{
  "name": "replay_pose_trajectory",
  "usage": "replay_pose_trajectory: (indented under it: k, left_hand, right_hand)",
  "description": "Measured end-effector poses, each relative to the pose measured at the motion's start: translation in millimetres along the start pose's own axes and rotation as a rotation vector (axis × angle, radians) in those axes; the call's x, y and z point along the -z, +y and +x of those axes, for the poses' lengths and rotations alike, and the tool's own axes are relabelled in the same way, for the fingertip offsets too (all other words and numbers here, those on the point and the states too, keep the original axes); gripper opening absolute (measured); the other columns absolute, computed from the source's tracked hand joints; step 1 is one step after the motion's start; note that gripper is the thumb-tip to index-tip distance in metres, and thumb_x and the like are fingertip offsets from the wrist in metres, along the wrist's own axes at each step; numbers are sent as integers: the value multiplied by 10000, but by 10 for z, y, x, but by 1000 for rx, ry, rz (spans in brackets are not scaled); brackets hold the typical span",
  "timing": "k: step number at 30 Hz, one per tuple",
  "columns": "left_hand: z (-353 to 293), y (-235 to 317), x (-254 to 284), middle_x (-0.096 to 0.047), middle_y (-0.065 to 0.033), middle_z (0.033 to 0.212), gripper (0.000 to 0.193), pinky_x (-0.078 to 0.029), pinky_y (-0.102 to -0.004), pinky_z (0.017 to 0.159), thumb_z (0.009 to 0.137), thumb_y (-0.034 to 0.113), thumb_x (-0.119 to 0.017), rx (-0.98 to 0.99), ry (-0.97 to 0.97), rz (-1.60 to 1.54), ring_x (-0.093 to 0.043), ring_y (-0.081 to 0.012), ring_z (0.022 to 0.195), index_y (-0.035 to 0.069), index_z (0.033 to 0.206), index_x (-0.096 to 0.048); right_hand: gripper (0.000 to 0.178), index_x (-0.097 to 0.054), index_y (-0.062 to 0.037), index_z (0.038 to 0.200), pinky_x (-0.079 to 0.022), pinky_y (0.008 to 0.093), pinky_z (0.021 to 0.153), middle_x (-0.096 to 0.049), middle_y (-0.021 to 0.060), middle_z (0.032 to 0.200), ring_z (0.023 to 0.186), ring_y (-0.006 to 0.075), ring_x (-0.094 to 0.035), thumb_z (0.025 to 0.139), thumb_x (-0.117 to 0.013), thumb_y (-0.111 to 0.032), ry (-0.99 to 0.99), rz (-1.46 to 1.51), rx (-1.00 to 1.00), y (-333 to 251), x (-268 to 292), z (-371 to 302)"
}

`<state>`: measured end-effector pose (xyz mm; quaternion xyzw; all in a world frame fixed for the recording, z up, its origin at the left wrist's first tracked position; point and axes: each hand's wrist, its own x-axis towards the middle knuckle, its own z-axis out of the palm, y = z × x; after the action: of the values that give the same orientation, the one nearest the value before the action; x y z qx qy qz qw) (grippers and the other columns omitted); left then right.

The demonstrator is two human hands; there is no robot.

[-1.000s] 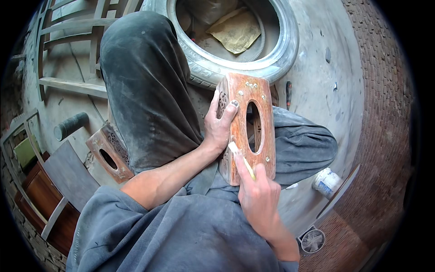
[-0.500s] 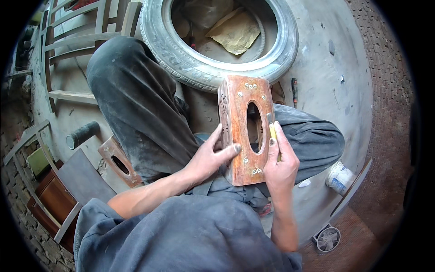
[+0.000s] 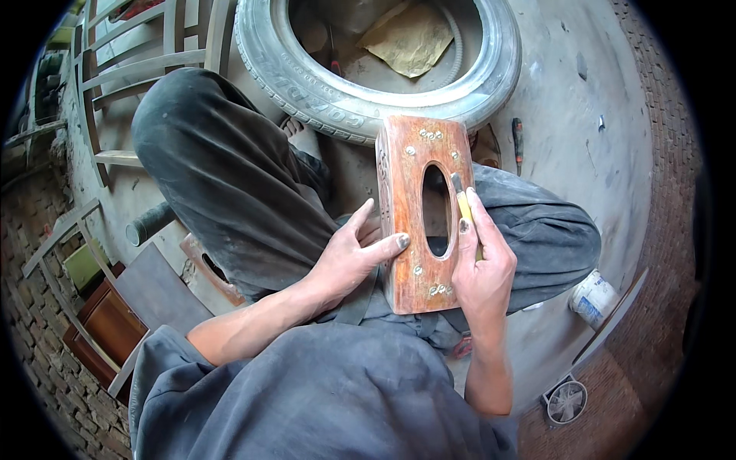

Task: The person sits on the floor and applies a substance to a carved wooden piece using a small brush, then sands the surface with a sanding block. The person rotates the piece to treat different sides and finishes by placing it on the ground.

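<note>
Nearest: grey sleeves and shirt, forearms entering from lower edge. Seated low, knees in dusty dark trousers spread L and R.

Wooden box (image 3: pixel 420 218), reddish-brown w/ long oval slot in top face and small pale inlays near both ends, resting across lap betw. knees, slightly tilted, long axis pointing away.

Left hand (image 3: pixel 349 257) spread fairly wide, flat against box's L side, thumb tip on top face, steadying. Right hand (image 3: pixel 481 261) closed on small yellow-handled tool (image 3: pixel 462 205), pinched betw. thumb and fingers, dark tip just at slot's R rim near far end.

Floor: bare grey concrete, dusty, scuffed. Second slotted wooden piece (image 3: pixel 208 268) on floor by L knee, beside a dark flat board (image 3: pixel 157 295). Short dark pipe (image 3: pixel 149 222) further L. Brown wooden cabinet (image 3: pixel 103 326) low L against brick wall (image 3: pixel 46 383).

R side: white plastic tub (image 3: pixel 592 297) near R knee, small round fan (image 3: pixel 566 401) lower R, brick paving along R edge. Screwdriver (image 3: pixel 517 146) lying on concrete past R knee.

Farthest: worn car tyre (image 3: pixel 368 100) flat on floor just beyond box, tan sheet of sandpaper (image 3: pixel 410 38) inside ring. Grey wooden frames (image 3: pixel 126 69) stacked upper L.
</note>
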<state>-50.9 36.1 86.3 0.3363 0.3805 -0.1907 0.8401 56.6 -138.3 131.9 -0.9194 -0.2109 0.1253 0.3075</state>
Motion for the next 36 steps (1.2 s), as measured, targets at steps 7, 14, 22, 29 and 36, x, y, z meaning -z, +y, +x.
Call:
replay_pose_trajectory:
  k: [7,14,22,29,36]
  left_hand:
    - [-246,-21,29,-250,-315,1744,1160,-285,-443,1324,954,239,-868,51,-179,14,-314,-340,1621,-93,1705,-50]
    - [-107,-129,-29,-394,-320,1675,1101,-332,-440,1300,971,304,-845,6,50,55,-408,-338,1571,-108,1695,-125]
    - [570,-54,12,-556,-204,1520,953,-456,-390,1184,1014,396,-753,-159,200,23,-589,-244,1374,-63,1677,-245]
    - [798,-16,-181,-635,-157,1378,796,-517,-371,1071,983,332,-744,-299,121,-10,-647,-204,1226,44,1623,-368]
    - [886,-141,-189,-655,-140,1349,773,-538,-343,1027,997,297,-732,-424,164,-15,-674,-189,1169,42,1632,-372]
  right_hand:
    - [429,-666,10,1440,-603,429,875,-763,247,1156,1025,381,-772,1013,-644,31,-14,46,-14,60,-4,36]
    - [408,-674,8,1423,-587,442,817,-730,218,1069,940,378,-747,1016,-647,17,-33,9,-21,24,2,55]
    - [437,-609,5,1426,-576,474,781,-669,226,1062,927,429,-715,990,-621,23,-143,-86,25,-115,179,-83]
    - [651,-657,-175,1523,-549,415,561,-495,64,830,601,244,-629,902,-722,10,-450,-287,91,-436,461,-727]
    - [601,-719,-186,1449,-559,389,553,-505,51,934,628,205,-631,874,-745,-13,-356,-362,157,-490,312,-740]
